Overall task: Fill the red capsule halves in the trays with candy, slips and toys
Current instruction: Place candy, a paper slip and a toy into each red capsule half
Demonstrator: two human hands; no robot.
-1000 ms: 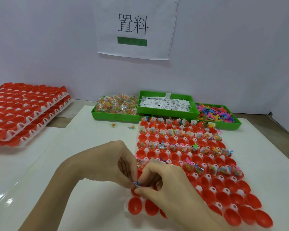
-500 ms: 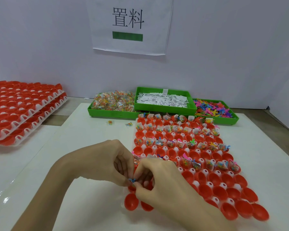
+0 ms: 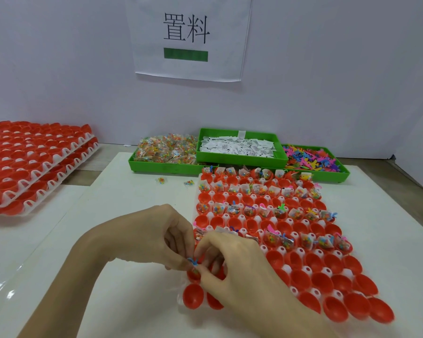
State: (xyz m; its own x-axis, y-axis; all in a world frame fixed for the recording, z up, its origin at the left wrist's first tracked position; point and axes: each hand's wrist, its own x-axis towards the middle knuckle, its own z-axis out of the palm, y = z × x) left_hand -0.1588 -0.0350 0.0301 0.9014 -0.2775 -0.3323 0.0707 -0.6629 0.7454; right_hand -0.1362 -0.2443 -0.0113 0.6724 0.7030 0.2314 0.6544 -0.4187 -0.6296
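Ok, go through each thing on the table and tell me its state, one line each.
Left hand: pinching a small blue toy.
Right hand: fingers curled, pinching the same toy.
Working tray: alternate rows filled, near rows empty.
Stacked trays: capsule halves empty.
Candy bin: heaped full.
Slip bin: full.
Toy bin: full.
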